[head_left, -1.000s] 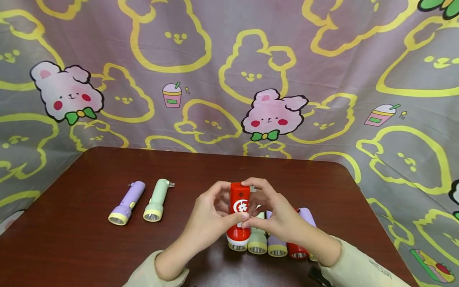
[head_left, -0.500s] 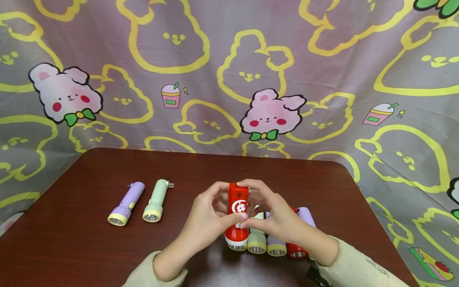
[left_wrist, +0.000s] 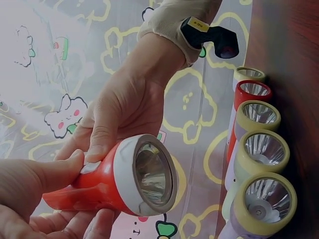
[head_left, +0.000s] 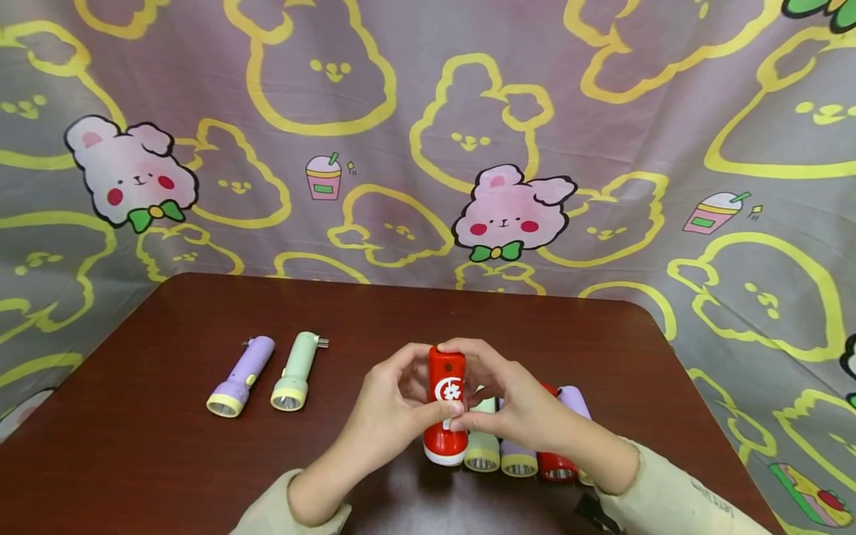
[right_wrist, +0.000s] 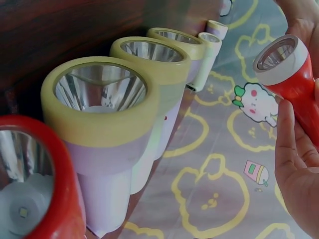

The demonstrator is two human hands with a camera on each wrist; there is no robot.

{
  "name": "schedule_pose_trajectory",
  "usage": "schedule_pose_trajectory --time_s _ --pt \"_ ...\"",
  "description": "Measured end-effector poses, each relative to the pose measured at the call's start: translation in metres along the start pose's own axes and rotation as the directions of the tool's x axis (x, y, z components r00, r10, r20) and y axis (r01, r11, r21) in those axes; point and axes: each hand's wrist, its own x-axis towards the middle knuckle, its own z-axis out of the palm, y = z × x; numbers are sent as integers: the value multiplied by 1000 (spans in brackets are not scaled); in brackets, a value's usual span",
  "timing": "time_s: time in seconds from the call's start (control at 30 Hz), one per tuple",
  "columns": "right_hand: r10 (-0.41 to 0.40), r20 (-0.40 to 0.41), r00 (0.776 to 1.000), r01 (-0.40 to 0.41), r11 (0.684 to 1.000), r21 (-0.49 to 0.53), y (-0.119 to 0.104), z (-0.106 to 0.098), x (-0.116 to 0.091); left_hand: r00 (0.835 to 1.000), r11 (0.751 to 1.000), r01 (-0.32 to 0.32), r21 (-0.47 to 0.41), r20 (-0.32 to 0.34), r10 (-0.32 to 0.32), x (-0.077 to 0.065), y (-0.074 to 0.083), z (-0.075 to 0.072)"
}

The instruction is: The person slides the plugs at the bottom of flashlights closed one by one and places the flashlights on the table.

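Note:
A red flashlight point(head_left: 446, 438) with a white lens rim and a white printed pattern is held upright, lens end down, between both hands in the head view. My left hand point(head_left: 388, 405) grips it from the left, thumb across its front. From the other side my right hand point(head_left: 521, 397) pinches it, one finger on the top end and the thumb low on the front. In the left wrist view both thumbs meet at the light-coloured switch point(left_wrist: 90, 167). The lens point(right_wrist: 276, 57) faces the table side in the right wrist view and looks unlit.
Behind and right of the hands stands a row with a green flashlight point(head_left: 483, 449), a purple one point(head_left: 518, 459) and another red one point(head_left: 557, 467), among others. Left on the brown table point(head_left: 374, 312) lie a purple flashlight point(head_left: 242, 375) and a green flashlight point(head_left: 296, 371). A patterned curtain point(head_left: 401, 89) hangs behind.
The red flashlight sits slightly lower, its rim now covering the lens behind it in the head view. Its metal prongs, visible a second ago, are hidden by the right fingers. Both grips stay.

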Motion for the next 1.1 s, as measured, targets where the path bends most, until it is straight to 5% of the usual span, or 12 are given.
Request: schedule_pose_trajectory --time_s 1.1 --pt "-65 -39 997 61 993 -102 4 9 -1 1000 1000 -29 7 -11 29 -3 -4 -9"
